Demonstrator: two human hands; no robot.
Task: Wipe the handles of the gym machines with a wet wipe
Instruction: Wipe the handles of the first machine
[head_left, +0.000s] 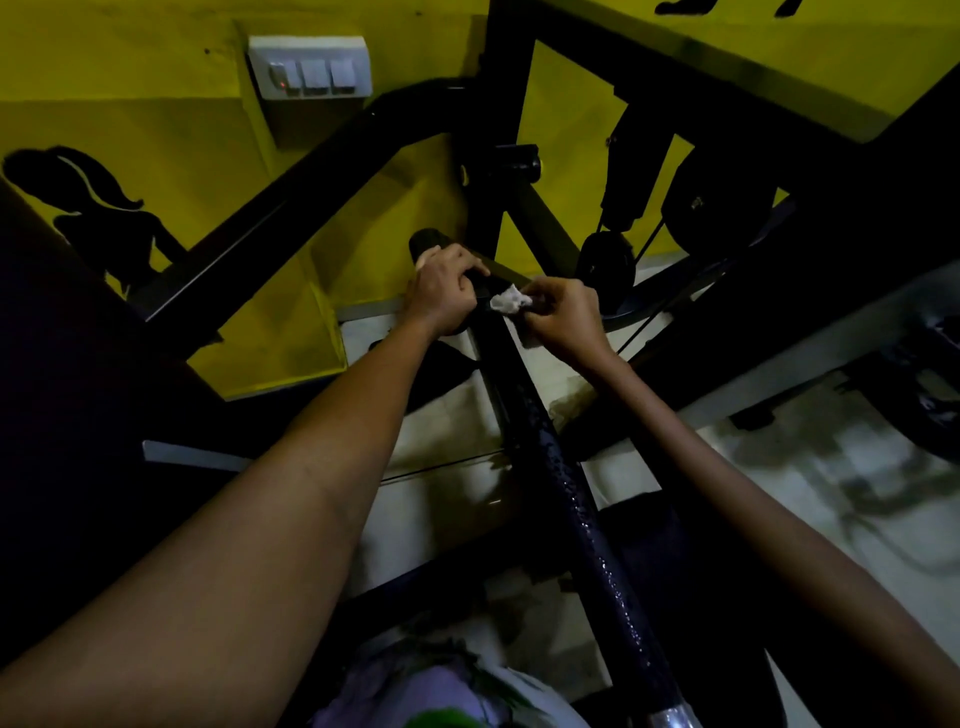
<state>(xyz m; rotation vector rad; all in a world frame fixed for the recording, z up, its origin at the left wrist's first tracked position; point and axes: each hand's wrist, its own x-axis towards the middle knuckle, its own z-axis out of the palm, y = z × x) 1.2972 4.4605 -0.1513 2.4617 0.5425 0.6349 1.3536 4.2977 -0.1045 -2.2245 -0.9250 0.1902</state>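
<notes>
Wipe at handle, both hands engaged.
Left hand (445, 291) grips handle (431, 244); right hand (563, 317) pinches wipe (510, 300) just beside it (small wad, may slip).

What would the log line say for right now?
left hand: grips handle | right hand: pinches wipe on bar | step: wiping
</notes>
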